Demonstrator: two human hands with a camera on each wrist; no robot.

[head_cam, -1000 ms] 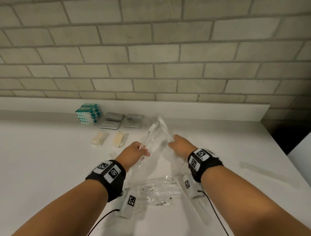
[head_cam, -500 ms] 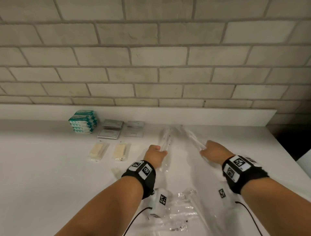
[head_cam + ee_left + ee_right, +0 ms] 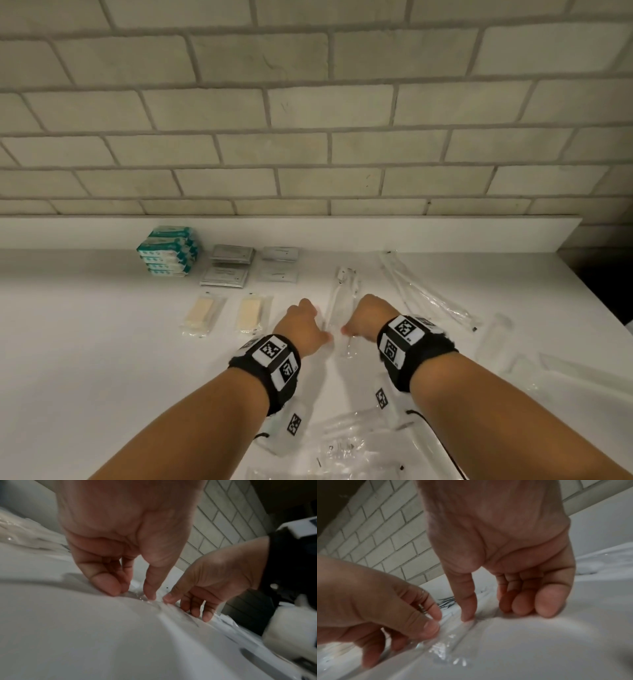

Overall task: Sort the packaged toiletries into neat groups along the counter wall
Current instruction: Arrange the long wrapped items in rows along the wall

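Observation:
A clear-wrapped toothbrush packet (image 3: 337,298) lies lengthwise on the white counter (image 3: 102,342), pointing at the wall. My left hand (image 3: 310,325) is at its near end, and in the left wrist view thumb and fingertips pinch the wrapper (image 3: 137,596). My right hand (image 3: 359,322) is on the packet's other side. Its thumb tip touches the wrapper's edge (image 3: 447,642) while its loosely curled fingers (image 3: 522,608) rest on bare counter. More clear toothbrush packets (image 3: 411,291) lie slanted to the right.
Along the wall's ledge (image 3: 376,233) sit stacked teal packs (image 3: 168,250), grey sachets (image 3: 229,270) and white sachets (image 3: 279,263). Two wrapped soap bars (image 3: 200,313) lie in front of them. Loose clear packets (image 3: 359,442) lie near me and at the right (image 3: 493,339).
The right hand let go of its packets at the right near the wall and moved left. Both hands have drawn back toward me and now flank the left packet, which lies on the counter.

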